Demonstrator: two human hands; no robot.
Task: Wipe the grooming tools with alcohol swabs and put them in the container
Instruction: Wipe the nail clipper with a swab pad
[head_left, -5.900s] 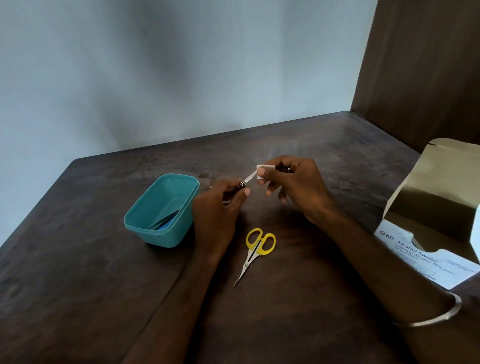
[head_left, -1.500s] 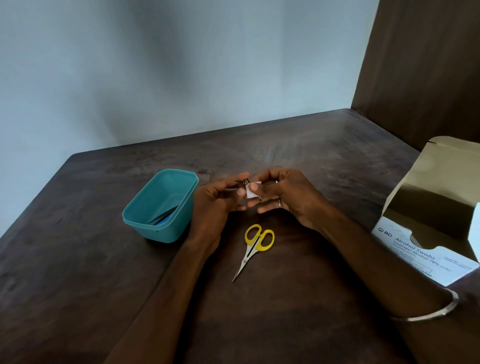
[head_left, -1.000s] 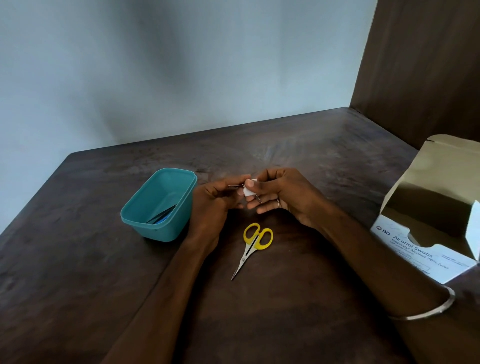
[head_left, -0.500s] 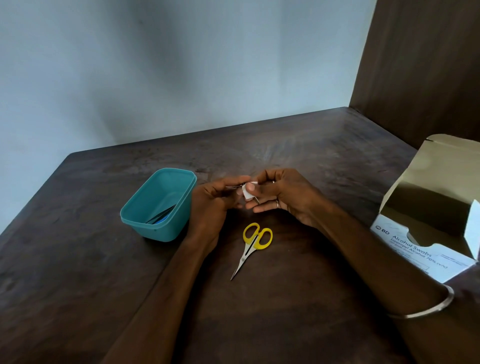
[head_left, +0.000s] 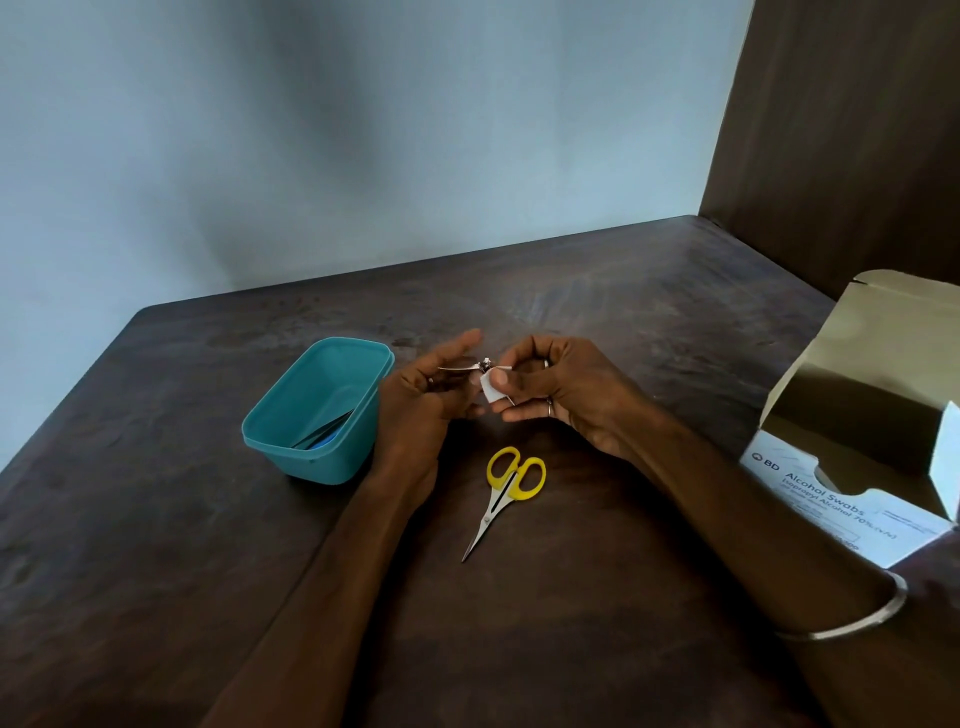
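White swab (head_left: 490, 387) is sitting pinched between the thumb and fingers of the right hand (head_left: 556, 397), pressed against the end of a small metal grooming tool (head_left: 464, 367). Left hand (head_left: 423, 402) is holding that tool, its thumb stretching out straight above the thin metal strip while the lower fingers are curling under it; how firmly they clasp it cannot be told. Just left of the grip, the teal container (head_left: 318, 410) is standing on the dark table (head_left: 156, 545) with dark and blue tools lying inside. Just below the grip, yellow-handled scissors (head_left: 503, 493) are lying closed on the table. Well to the right, an open alcohol swab box (head_left: 852, 467) is resting.
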